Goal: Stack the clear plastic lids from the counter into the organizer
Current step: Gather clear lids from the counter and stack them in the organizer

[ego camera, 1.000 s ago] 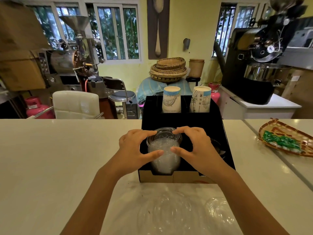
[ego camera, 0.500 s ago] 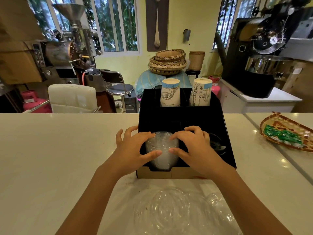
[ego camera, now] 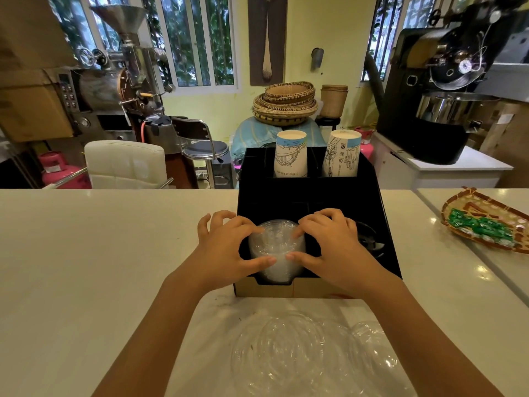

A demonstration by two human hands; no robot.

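Note:
A stack of clear plastic lids (ego camera: 276, 250) sits deep in the front left slot of the black organizer (ego camera: 309, 196). My left hand (ego camera: 226, 250) and my right hand (ego camera: 332, 247) press on the stack from either side, thumbs on its front, fingertips on its top rim. More clear domed lids (ego camera: 309, 353) lie loose on the white counter (ego camera: 100, 267) in front of the organizer, between my forearms.
Two stacks of upside-down paper cups (ego camera: 290, 154) stand in the organizer's back slots. Dark lids (ego camera: 369, 239) fill the front right slot. A woven tray (ego camera: 486, 222) with green packets lies on the counter at the right. Beyond the counter are coffee roasters, a chair and baskets.
The lid stack has gone down from above the organizer into its front left slot, with both hands following it down. The view has tilted slightly.

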